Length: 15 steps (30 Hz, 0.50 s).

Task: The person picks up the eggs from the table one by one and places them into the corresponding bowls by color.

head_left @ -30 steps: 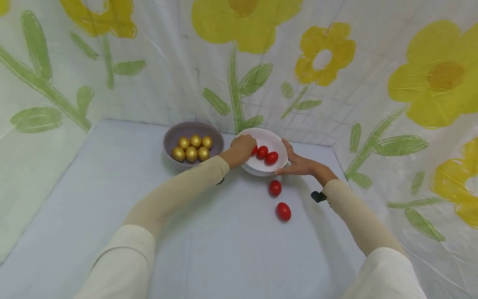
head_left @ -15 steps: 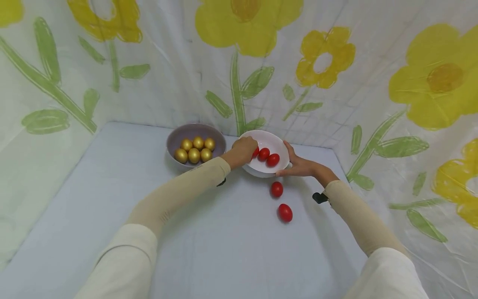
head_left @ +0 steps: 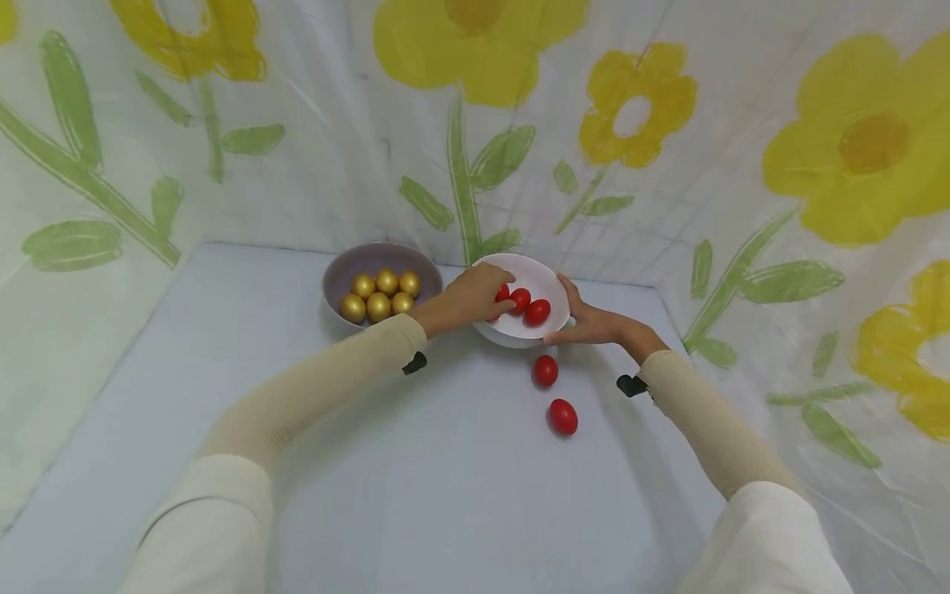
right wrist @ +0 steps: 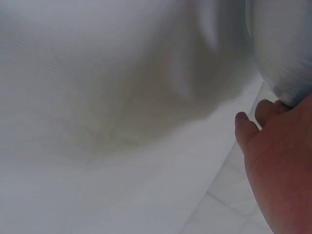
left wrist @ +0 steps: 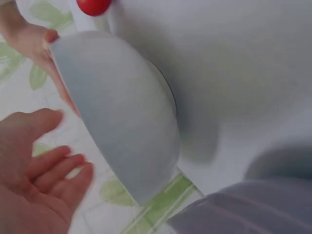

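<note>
A white bowl (head_left: 519, 340) stands at the back of the table with several red eggs (head_left: 538, 312) inside. My left hand (head_left: 469, 295) hovers over its left rim, partly covering the eggs. In the left wrist view that hand (left wrist: 36, 170) has loosely spread fingers and nothing between them, with the bowl's outer side (left wrist: 117, 107) beyond. My right hand (head_left: 594, 323) holds the bowl from the right, thumb at the front and fingers around the back of the rim. The right wrist view shows this hand (right wrist: 280, 156) against the bowl's side (right wrist: 285, 44).
A greyish-purple bowl (head_left: 334, 276) of several golden eggs (head_left: 378, 307) stands left of the white one, beneath my left wrist. Two red eggs lie on the table, one (head_left: 546, 371) just before the white bowl, another (head_left: 563, 417) nearer me. A flower-printed curtain (head_left: 312, 165) hangs behind.
My left hand has uncurled its fingers and drawn slightly back left across the bowl's rim, uncovering another red egg beneath it. The right hand keeps its hold on the bowl.
</note>
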Available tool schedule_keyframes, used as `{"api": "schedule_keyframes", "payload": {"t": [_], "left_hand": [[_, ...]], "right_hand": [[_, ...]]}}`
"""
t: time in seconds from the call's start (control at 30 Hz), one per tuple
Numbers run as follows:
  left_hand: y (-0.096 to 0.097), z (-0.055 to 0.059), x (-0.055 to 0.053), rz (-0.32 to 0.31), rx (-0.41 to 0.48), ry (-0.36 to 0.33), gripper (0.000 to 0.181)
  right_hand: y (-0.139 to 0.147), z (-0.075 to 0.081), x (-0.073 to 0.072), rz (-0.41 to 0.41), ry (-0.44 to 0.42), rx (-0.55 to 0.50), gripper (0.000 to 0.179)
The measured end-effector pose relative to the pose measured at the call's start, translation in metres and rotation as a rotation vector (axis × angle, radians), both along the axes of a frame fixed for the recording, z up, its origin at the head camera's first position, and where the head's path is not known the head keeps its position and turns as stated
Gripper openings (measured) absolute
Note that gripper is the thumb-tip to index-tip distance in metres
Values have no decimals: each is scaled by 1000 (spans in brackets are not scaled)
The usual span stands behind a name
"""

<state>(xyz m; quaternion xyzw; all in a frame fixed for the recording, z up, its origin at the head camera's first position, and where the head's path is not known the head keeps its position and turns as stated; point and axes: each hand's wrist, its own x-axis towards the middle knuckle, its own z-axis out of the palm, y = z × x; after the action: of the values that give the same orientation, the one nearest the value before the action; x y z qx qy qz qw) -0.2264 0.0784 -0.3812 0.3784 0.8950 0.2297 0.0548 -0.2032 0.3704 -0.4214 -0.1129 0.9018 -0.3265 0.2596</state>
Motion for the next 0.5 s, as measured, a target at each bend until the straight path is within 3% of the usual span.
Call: {"api": "schedule_keyframes", "payload": {"t": [0.13,0.23,0.37,0.5], "left_hand": [[6,6,21,-86,295,-41,51],[14,7,47,-134,461,-100,54],[23,0,81,-200,490,-213,61],[30,-19,108,-216,409,-293,66]], "right_hand": [[2,2,0,17,5,-46,135],[2,4,1,42,19,-43,132],[1,6,0,71,35,-31,130],[1,4,-2,71,43,-16,132]]}}
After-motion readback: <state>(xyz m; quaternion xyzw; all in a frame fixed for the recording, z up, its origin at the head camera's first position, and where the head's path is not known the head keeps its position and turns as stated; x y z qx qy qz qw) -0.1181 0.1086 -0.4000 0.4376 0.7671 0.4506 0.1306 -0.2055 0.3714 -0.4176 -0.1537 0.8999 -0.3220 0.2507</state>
